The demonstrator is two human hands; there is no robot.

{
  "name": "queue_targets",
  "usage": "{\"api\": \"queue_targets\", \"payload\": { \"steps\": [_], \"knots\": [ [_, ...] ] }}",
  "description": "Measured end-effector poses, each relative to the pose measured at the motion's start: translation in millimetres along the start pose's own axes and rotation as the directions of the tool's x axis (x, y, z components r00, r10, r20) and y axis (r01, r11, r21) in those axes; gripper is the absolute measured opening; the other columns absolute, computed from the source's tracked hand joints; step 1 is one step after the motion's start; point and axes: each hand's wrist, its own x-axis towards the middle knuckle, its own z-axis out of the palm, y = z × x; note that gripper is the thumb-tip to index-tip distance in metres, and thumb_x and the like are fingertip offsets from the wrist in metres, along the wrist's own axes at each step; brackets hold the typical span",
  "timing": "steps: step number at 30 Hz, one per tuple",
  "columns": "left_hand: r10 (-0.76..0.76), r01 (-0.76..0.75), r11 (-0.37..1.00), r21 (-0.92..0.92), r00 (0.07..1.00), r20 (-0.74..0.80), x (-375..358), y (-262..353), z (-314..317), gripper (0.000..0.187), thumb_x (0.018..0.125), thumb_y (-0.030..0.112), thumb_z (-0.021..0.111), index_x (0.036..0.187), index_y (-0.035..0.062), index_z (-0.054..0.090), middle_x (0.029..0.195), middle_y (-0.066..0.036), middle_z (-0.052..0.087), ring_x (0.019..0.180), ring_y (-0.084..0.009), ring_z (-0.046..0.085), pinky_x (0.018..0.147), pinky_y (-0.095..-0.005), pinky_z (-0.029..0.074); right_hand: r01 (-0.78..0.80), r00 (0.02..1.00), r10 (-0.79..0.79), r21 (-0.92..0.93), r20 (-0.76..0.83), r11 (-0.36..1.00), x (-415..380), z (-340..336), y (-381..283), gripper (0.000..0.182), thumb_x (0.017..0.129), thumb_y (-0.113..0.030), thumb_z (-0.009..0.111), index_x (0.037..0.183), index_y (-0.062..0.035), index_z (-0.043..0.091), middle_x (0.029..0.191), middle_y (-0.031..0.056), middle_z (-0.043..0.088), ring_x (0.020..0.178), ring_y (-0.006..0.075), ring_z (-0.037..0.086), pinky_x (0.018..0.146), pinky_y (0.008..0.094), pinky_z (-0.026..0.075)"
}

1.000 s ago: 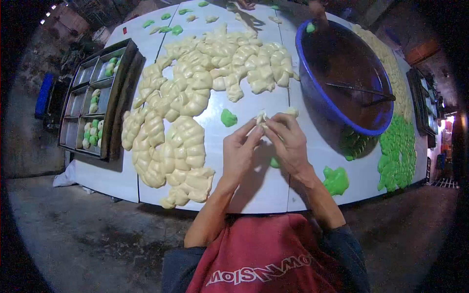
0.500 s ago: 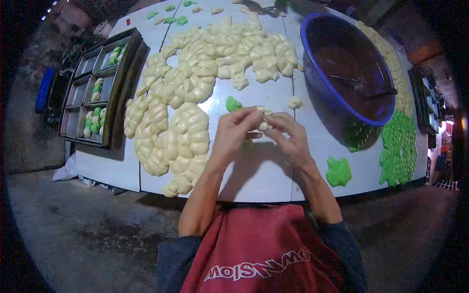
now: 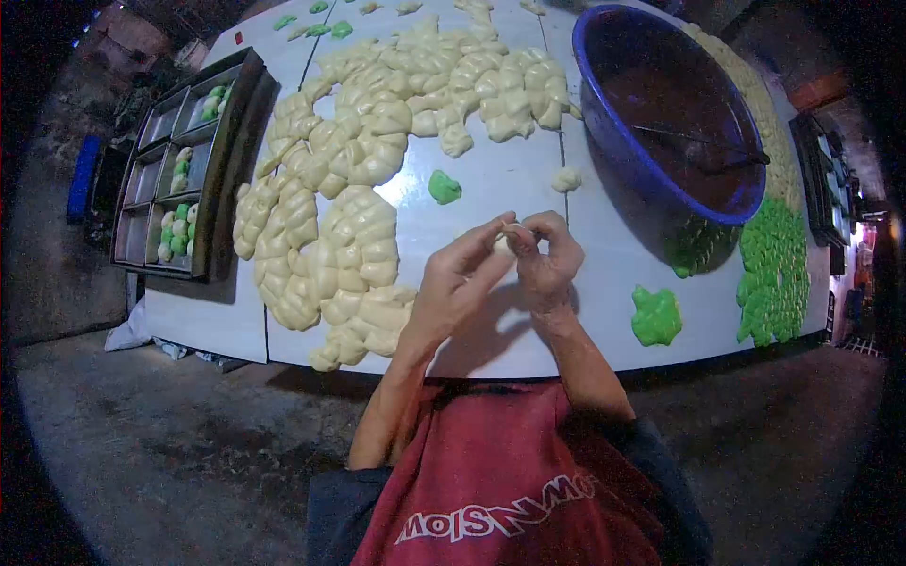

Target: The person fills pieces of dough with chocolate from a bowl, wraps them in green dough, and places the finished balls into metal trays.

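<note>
In front of my chest, above the white table (image 3: 604, 325), my left hand (image 3: 461, 281) and my right hand (image 3: 552, 262) meet at the fingertips. Between them they pinch a small cream-coloured dough piece (image 3: 511, 233), mostly covered by the fingers. Just beyond my hands lie a green dough lump (image 3: 444, 187) and a small cream dough lump (image 3: 565, 179). Many flattened cream dough pieces (image 3: 357, 247) spread over the table to the left. A large blue tub (image 3: 618, 156) of brown paste stands to the right, with a thin stick-like tool (image 3: 694, 140) resting in it.
At the left edge, a dark divided tray (image 3: 247, 113) holds green and cream dough balls (image 3: 179, 231) in some compartments. A lone green dough piece (image 3: 656, 316) lies at right. Rows of green dough pieces (image 3: 769, 274) line the right side, near another dark tray (image 3: 826, 193).
My hands sit slightly lower in view, and my right hand has turned with its fingers curled more tightly around the dough. The whole view has shifted slightly.
</note>
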Motion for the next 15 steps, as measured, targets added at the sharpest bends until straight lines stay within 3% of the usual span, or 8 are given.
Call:
{"api": "queue_targets", "payload": {
  "steps": [2, 3, 6, 7, 10, 11, 14, 15],
  "knots": [
    [-0.006, 0.004, 0.99, 0.14, 1.0, 0.015, -8.0, -6.3, -4.3, 0.03, 0.093, 0.011, 0.069, 0.12, -0.0029, 0.066, 0.107, -0.008, 0.071, 0.096, -0.0118, 0.065, 0.083, -0.0263, 0.054, -0.095, 0.988, 0.099, -0.043, 0.118, 0.995, -5.7, -6.4, -6.1, 0.028, 0.097, -0.031, 0.063, 0.099, -0.003, 0.067, 0.084, 0.011, 0.067, 0.07, 0.0245, 0.065, 0.064, 0.0348, 0.053],
    [-0.121, 0.124, 0.992, 0.021, 0.987, -0.11, -12.7, -9.0, -2.0, 0.025, 0.09, 0.008, 0.073, 0.112, -0.0031, 0.069, 0.101, -0.008, 0.072, 0.09, -0.0115, 0.065, 0.08, -0.0256, 0.054, -0.132, 0.98, 0.141, -0.075, 0.138, 0.988, -6.8, -5.3, -14.1, 0.032, 0.099, -0.033, 0.06, 0.1, -0.0026, 0.069, 0.085, 0.0145, 0.068, 0.071, 0.0273, 0.067, 0.066, 0.0349, 0.053],
    [-0.353, 0.287, 0.909, -0.302, 0.915, -0.196, -35.4, 3.7, 0.6, 0.02, 0.09, 0.009, 0.073, 0.105, -0.0041, 0.071, 0.094, -0.007, 0.072, 0.083, -0.011, 0.065, 0.076, -0.0249, 0.053, -0.327, 0.9, 0.324, -0.039, 0.292, 0.944, -18.2, -11.3, -32.5, 0.03, 0.099, -0.029, 0.06, 0.111, -0.0024, 0.068, 0.095, 0.0171, 0.069, 0.076, 0.0295, 0.068, 0.068, 0.0358, 0.055],
    [-0.387, 0.383, 0.921, -0.063, 0.889, -0.245, -39.4, -19.3, -13.6, 0.019, 0.091, 0.01, 0.072, 0.103, -0.005, 0.071, 0.091, -0.007, 0.072, 0.081, -0.0101, 0.064, 0.075, -0.0242, 0.052, -0.287, 0.901, 0.285, -0.044, 0.327, 0.957, -25.4, -14.2, -38.2, 0.031, 0.094, -0.021, 0.067, 0.119, -0.0017, 0.064, 0.102, 0.0187, 0.068, 0.081, 0.0307, 0.07, 0.073, 0.0356, 0.056],
    [-0.405, 0.375, 0.912, -0.166, 0.887, -0.221, -66.9, -44.9, -20.4, 0.02, 0.093, 0.011, 0.07, 0.101, -0.0063, 0.071, 0.093, -0.008, 0.072, 0.083, -0.0099, 0.063, 0.076, -0.0241, 0.051, 0.053, 0.869, -0.052, 0.012, 0.493, 0.999, -57.1, -20.3, -32.3, 0.039, 0.087, -0.012, 0.073, 0.122, -0.0008, 0.061, 0.108, 0.0183, 0.067, 0.085, 0.0277, 0.071, 0.076, 0.0346, 0.058],
    [-0.469, 0.422, 0.876, -0.234, 0.86, -0.204, -73.8, -47.3, -16.8, 0.03, 0.096, 0.02, 0.067, 0.115, -0.0027, 0.069, 0.092, -0.008, 0.071, 0.083, -0.0085, 0.062, 0.071, -0.0238, 0.051, -0.055, 0.851, 0.044, 0.006, 0.523, 0.998, -69.4, -21.4, -28.6, 0.039, 0.084, -0.011, 0.077, 0.118, 0.0, 0.062, 0.104, 0.0168, 0.068, 0.086, 0.0271, 0.072, 0.078, 0.0341, 0.059],
    [-0.329, 0.374, 0.923, 0.092, 0.889, -0.317, -74.4, -35.6, -17.7, 0.034, 0.096, 0.014, 0.065, 0.127, 0.0003, 0.062, 0.104, -0.011, 0.071, 0.085, -0.0111, 0.063, 0.076, -0.0253, 0.051, -0.427, 0.818, 0.373, 0.029, 0.437, 0.904, -73.1, -13.7, -25.9, 0.034, 0.085, -0.012, 0.077, 0.113, 0.0003, 0.062, 0.1, 0.016, 0.069, 0.087, 0.0284, 0.072, 0.078, 0.0342, 0.059],
    [-0.385, 0.451, 0.875, 0.174, 0.868, -0.314, -70.7, -21.4, -21.7, 0.042, 0.096, 0.016, 0.065, 0.135, 0.0038, 0.056, 0.108, -0.013, 0.071, 0.087, -0.0146, 0.065, 0.078, -0.0282, 0.052, -0.532, 0.793, 0.475, 0.055, 0.382, 0.845, -66.2, -7.8, -28.0, 0.03, 0.088, -0.02, 0.076, 0.107, 0.0001, 0.064, 0.098, 0.0165, 0.07, 0.087, 0.029, 0.073, 0.074, 0.0349, 0.059]
  ]
}}
